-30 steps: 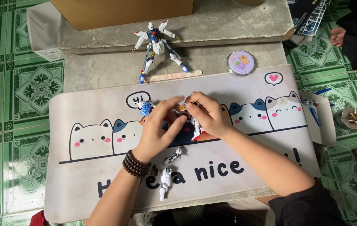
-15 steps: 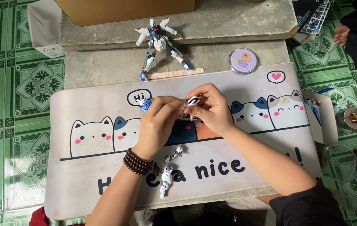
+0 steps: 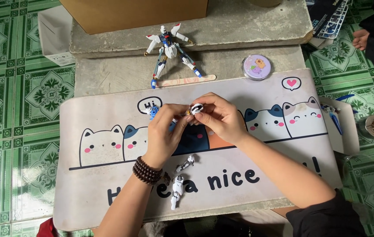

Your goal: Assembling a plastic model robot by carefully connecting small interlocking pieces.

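the fingertips of the right hand [image 3: 219, 117] pinch a small white and black model part [image 3: 196, 108] at its top edge, thumb and forefinger curled tight around it, the other fingers folded beneath. the left hand [image 3: 166, 132] meets it from the other side, its fingers bent and closed on a small blue piece [image 3: 154, 112]; whether the two pieces are already joined is hard to tell, since the fingers cover the seam. both hands hover just above the middle of a long desk mat [image 3: 99, 193] printed with cartoon cats. the left wrist, ringed by a dark beaded bracelet [image 3: 146, 170], angles up from the lower edge, the forearm bare. the right forearm comes in from the lower right, a dark sleeve at its elbow. on the mat near the left wrist lie two small white model limbs [image 3: 181, 181]. beyond the mat, on the concrete slab [image 3: 108, 70], an assembled white and blue robot model [image 3: 168, 49] lies spread-legged, and a round lilac tin [image 3: 256, 67] sits to its right.
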